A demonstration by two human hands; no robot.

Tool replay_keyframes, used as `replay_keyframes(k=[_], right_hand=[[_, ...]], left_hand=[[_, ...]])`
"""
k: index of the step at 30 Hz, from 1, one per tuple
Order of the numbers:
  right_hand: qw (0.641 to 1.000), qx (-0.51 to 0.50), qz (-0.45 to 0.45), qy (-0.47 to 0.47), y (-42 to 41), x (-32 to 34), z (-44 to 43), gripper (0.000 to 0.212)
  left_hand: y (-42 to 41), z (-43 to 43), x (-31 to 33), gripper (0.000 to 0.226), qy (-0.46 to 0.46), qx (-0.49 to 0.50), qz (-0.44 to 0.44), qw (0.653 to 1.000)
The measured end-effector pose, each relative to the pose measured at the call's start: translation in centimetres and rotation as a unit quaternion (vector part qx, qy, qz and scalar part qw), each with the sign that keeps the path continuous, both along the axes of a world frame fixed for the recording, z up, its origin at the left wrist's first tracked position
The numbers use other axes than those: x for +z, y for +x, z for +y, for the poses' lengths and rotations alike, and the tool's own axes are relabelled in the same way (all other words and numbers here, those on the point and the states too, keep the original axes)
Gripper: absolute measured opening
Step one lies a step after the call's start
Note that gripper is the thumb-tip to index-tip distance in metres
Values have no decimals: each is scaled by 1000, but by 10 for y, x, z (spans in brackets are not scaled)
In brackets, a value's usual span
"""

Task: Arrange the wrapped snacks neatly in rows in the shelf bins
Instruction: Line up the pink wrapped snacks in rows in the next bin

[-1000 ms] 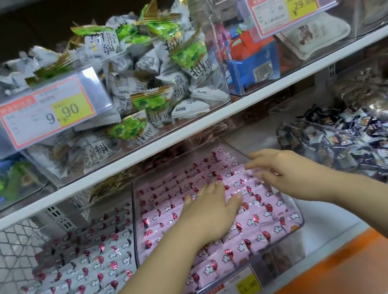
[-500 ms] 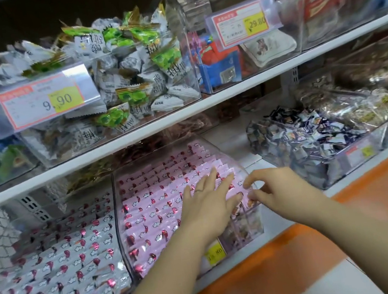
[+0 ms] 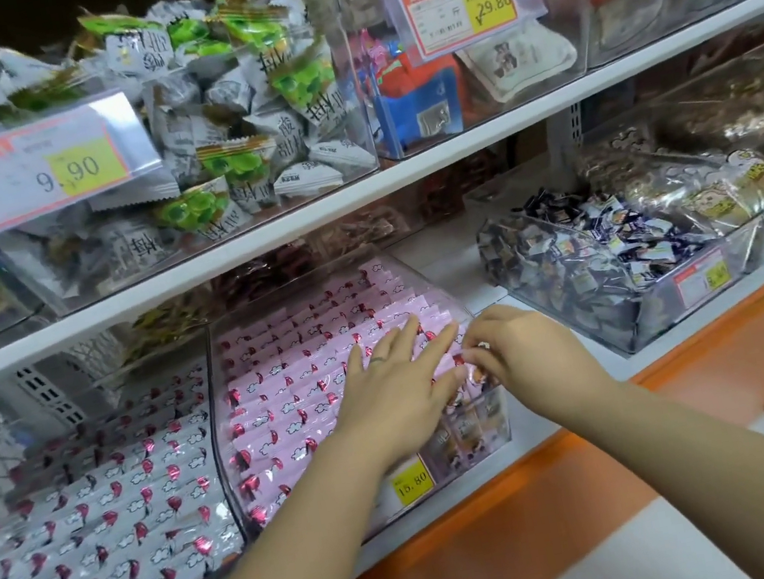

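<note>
A clear bin [image 3: 418,272] on the lower shelf holds pink wrapped snacks [image 3: 294,381] laid in neat rows. My left hand [image 3: 397,388] lies flat on the rows near the bin's front right, fingers spread. My right hand [image 3: 523,351] is at the bin's right front corner, its fingertips pinched on the end of a pink snack there. To the left, a second clear bin [image 3: 220,471] holds white wrapped snacks [image 3: 106,532] with the same red marks, also in rows.
A bin of dark blue wrapped candies [image 3: 609,259] stands to the right, with bagged snacks [image 3: 709,190] beyond. The upper shelf [image 3: 447,150] carries bins of green and white packets [image 3: 229,127] and price tags. An orange base panel [image 3: 533,492] runs below the shelf edge.
Both hands have drawn back toward the front right of the pink bin. My right hand went from lying flat on the rows to pinching at the corner. The view shifted right.
</note>
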State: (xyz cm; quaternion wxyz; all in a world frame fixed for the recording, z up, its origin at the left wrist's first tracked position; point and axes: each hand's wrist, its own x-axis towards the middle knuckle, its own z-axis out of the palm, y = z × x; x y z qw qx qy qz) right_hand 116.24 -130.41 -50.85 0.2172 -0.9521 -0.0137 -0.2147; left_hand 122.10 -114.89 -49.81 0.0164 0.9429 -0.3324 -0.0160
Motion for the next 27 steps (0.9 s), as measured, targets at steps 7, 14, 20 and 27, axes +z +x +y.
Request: replay_keyframes(k=[7,14,20,27], right_hand=[[991,-33,96,-87,-3,13,5,23],[992,-37,82,-85,-13,10,6,22],[997,-31,-54,-46,-15,12,8,18],[970,97,60,-213,-28,-7,60,59]], left_hand=[[-6,-7,7,55,58,2,35,998],[-9,-8,12,57,77,23,61,995],[-32,3,16,59,11,36,-32,999],[-69,74,0,58,48,110,-62,991]])
